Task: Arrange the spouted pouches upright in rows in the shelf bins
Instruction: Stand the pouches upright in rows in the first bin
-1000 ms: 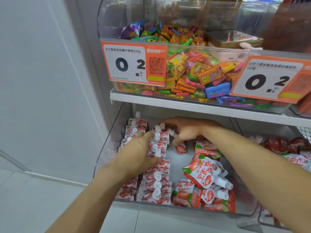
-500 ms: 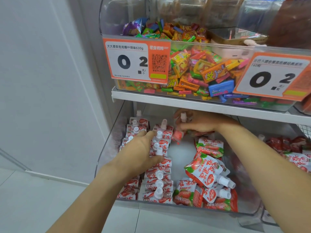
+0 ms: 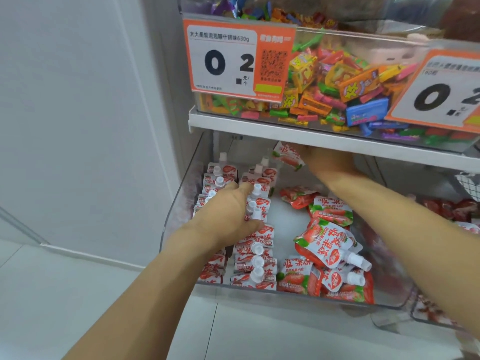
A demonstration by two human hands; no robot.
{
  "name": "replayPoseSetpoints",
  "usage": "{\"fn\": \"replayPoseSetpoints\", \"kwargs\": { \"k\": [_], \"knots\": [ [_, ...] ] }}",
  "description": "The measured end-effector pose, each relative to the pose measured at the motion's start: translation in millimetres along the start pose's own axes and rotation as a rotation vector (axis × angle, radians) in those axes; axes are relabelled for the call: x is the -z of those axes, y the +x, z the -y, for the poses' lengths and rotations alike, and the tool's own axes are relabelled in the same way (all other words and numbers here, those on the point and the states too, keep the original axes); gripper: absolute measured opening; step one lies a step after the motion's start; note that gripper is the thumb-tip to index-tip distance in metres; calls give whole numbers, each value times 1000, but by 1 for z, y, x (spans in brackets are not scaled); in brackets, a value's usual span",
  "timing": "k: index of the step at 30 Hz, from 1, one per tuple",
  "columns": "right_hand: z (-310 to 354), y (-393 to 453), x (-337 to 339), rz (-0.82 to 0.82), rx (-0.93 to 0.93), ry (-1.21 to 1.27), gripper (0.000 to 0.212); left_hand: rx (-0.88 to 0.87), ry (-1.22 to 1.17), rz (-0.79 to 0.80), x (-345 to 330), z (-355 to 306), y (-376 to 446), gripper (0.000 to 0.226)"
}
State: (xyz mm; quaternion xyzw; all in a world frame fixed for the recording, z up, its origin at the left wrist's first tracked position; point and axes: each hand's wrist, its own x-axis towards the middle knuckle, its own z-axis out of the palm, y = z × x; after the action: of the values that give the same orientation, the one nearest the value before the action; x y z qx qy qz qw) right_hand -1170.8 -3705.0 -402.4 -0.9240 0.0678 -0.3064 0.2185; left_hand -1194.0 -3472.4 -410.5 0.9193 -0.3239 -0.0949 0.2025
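I see my left hand [image 3: 228,214] lying with relaxed fingers against the two rows of upright pouches [image 3: 255,201] on the left side of the clear shelf bin [image 3: 179,203], touching their white caps and gripping nothing. My right hand [image 3: 327,162] is raised near the back of the bin, just under the white shelf [image 3: 311,135], and pinches a single pouch [image 3: 287,155] by one end. Loose pouches [image 3: 330,245] lie flat in a heap on the bin's right side.
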Motion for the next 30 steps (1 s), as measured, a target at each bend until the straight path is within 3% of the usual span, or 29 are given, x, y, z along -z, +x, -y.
{"fn": "replayPoseSetpoints", "kwargs": {
  "k": [5, 8, 10, 12, 15, 18, 23, 27, 30],
  "knots": [
    [9, -7, -16, 181, -146, 1, 36, 27, -59, -29, 1, -2, 0, 72],
    [4, -7, -18, 261, -198, 131, 41, 41, -140, -205, 6, -3, 9, 56],
    [1, -10, -11, 406, -201, 131, 47, 60, -189, -314, 12, 1, 22, 51],
    [-6, -13, -7, 513, -185, 69, 52, 90, -188, -297, 18, 9, 39, 56],
    [-15, -11, 0, 508, -230, 131, 46, 53, -101, -105, 22, 16, 68, 68],
    [-27, -5, 9, 497, -279, 101, 45, 34, -151, 23, 21, 12, 90, 61],
    [-22, -8, 13, 333, -355, 233, 65, -24, -72, 116, 25, 12, 102, 59],
    [-4, -11, 4, 130, -334, 225, 64, -83, -3, 146, 29, 13, 97, 43],
    [6, -16, -10, 179, -292, 267, 48, -105, 2, 130, 28, 11, 89, 41]
  ]
}}
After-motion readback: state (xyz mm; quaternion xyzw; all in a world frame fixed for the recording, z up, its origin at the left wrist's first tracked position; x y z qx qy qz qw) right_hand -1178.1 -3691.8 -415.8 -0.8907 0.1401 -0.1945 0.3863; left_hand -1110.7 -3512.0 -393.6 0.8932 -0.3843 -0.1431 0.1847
